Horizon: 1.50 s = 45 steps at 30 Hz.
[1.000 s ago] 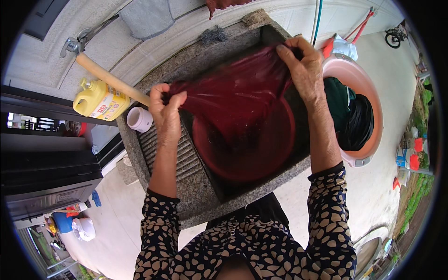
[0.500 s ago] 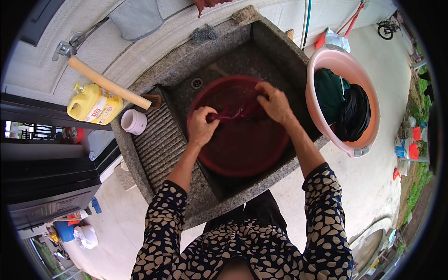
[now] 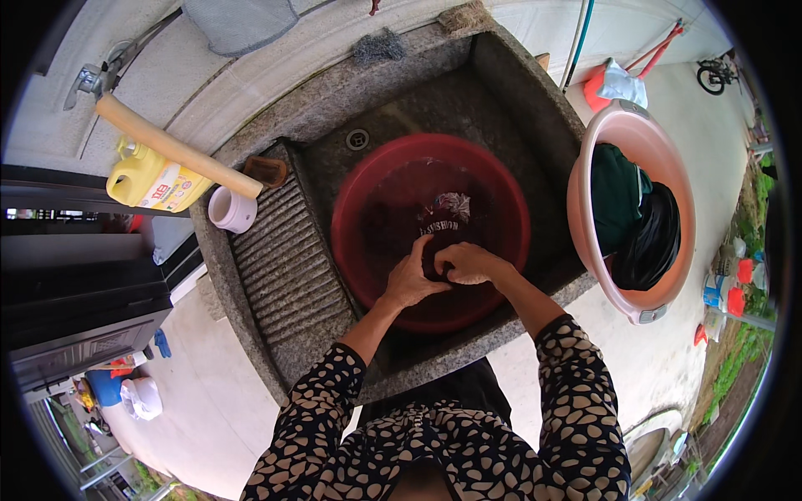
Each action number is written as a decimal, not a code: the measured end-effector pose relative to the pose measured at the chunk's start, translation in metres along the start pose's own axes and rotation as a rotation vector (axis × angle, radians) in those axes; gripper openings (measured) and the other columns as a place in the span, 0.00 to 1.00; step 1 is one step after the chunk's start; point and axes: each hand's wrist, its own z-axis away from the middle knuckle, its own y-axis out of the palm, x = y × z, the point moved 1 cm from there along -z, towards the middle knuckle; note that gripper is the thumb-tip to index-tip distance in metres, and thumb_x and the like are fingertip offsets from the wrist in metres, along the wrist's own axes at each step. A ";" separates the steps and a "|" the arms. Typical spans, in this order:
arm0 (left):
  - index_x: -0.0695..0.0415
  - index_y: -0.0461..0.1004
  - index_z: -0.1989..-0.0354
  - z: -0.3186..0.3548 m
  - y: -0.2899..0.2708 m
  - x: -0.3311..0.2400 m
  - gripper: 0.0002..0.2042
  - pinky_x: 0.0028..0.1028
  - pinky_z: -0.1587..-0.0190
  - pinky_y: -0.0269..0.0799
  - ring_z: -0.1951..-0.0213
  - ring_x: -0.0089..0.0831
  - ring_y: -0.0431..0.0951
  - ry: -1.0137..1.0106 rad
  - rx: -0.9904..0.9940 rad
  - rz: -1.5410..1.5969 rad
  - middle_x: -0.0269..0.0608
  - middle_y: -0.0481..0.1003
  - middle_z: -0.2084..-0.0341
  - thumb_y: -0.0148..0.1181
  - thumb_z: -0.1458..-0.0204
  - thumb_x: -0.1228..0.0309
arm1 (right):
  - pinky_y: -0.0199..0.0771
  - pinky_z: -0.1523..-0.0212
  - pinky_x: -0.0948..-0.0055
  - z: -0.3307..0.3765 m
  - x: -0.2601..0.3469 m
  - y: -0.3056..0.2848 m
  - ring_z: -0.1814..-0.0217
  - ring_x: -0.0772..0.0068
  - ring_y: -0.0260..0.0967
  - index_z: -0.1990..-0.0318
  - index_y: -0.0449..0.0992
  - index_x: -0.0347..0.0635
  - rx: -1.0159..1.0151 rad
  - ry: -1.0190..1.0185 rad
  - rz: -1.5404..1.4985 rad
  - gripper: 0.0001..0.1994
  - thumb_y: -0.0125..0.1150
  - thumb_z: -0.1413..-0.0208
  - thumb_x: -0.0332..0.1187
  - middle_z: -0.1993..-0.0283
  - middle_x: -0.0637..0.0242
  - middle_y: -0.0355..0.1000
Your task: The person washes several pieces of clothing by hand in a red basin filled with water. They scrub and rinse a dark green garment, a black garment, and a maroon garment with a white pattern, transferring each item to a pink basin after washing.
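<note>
A dark maroon garment (image 3: 451,213) with a pale print lies in water inside a round red basin (image 3: 347,188). Both hands are over the near half of the basin, close together at the garment. My left hand (image 3: 408,280) has its thumb and fingers closed about the dark cloth. Just right of it, my right hand (image 3: 469,264) is curled, pinching the same cloth. Some fingertips are hidden by the dark fabric and water.
The basin sits in a stone sink (image 3: 334,104) with a ribbed washboard (image 3: 288,259). On the left stand a white cup (image 3: 231,210), a brush (image 3: 266,171) and a yellow detergent jug (image 3: 154,177) below a tap hose (image 3: 175,146). A pink tub (image 3: 589,225) holds dark clothes (image 3: 647,238) at right.
Both hands have moved nearer to me and closer together. The twisted cloth stretched between them is lowered into the basin, and its pale print now shows.
</note>
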 end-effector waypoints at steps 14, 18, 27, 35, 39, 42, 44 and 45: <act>0.65 0.77 0.69 0.069 -0.125 -0.162 0.04 0.22 0.60 0.77 0.67 0.23 0.78 0.288 -0.237 0.970 0.40 0.77 0.70 0.62 0.54 0.81 | 0.42 0.33 0.51 0.002 0.043 -0.023 0.28 0.57 0.38 0.33 0.43 0.50 -0.470 -0.456 -0.187 0.53 0.73 0.66 0.40 0.31 0.61 0.46; 0.63 0.75 0.64 0.061 -0.151 -0.148 0.09 0.21 0.60 0.74 0.69 0.23 0.78 0.247 -0.382 1.113 0.39 0.77 0.67 0.62 0.54 0.77 | 0.65 0.46 0.67 -0.024 0.060 -0.008 0.48 0.61 0.67 0.50 0.66 0.41 -0.448 -0.479 -0.660 0.27 0.69 0.62 0.29 0.53 0.58 0.70; 0.66 0.59 0.46 0.005 -0.109 -0.031 0.29 0.22 0.85 0.68 0.76 0.25 0.74 -0.154 -0.430 0.646 0.48 0.70 0.61 0.66 0.57 0.76 | 0.69 0.51 0.63 -0.011 -0.034 -0.047 0.53 0.55 0.68 0.51 0.65 0.44 -0.920 0.084 -0.512 0.25 0.65 0.61 0.29 0.54 0.53 0.67; 0.46 0.66 0.47 -0.041 -0.016 0.041 0.23 0.36 0.53 0.68 0.49 0.46 0.63 -0.131 -0.559 -0.314 0.49 0.53 0.46 0.57 0.52 0.80 | 0.69 0.59 0.50 -0.119 -0.068 0.014 0.53 0.52 0.66 0.44 0.62 0.53 -0.986 0.553 0.162 0.28 0.58 0.56 0.26 0.50 0.49 0.60; 0.46 0.66 0.46 -0.043 -0.002 0.068 0.23 0.36 0.53 0.68 0.49 0.47 0.65 -0.241 -0.297 -0.272 0.49 0.59 0.50 0.58 0.52 0.76 | 0.61 0.60 0.46 -0.107 -0.085 0.038 0.56 0.55 0.66 0.44 0.64 0.60 -0.789 -0.154 0.575 0.28 0.57 0.56 0.26 0.58 0.58 0.66; 0.47 0.65 0.46 -0.038 -0.012 0.089 0.23 0.38 0.52 0.68 0.48 0.46 0.65 -0.344 -0.425 0.036 0.50 0.57 0.47 0.61 0.51 0.70 | 0.57 0.54 0.40 -0.103 -0.073 0.002 0.55 0.52 0.69 0.46 0.67 0.50 -0.699 0.351 0.048 0.24 0.56 0.55 0.26 0.58 0.58 0.71; 0.53 0.66 0.48 -0.035 -0.021 0.031 0.22 0.37 0.50 0.68 0.47 0.43 0.65 -0.576 -0.465 0.520 0.49 0.58 0.44 0.58 0.49 0.58 | 0.62 0.52 0.47 -0.080 -0.051 -0.014 0.55 0.48 0.70 0.51 0.70 0.40 -0.625 0.446 -0.261 0.19 0.53 0.54 0.26 0.55 0.52 0.72; 0.53 0.67 0.48 -0.033 -0.023 0.026 0.24 0.36 0.50 0.68 0.49 0.41 0.67 -0.641 -0.454 0.739 0.46 0.60 0.46 0.57 0.50 0.53 | 0.65 0.54 0.53 -0.065 -0.024 -0.021 0.55 0.49 0.70 0.53 0.70 0.38 -0.597 0.235 -0.410 0.18 0.53 0.55 0.26 0.57 0.52 0.72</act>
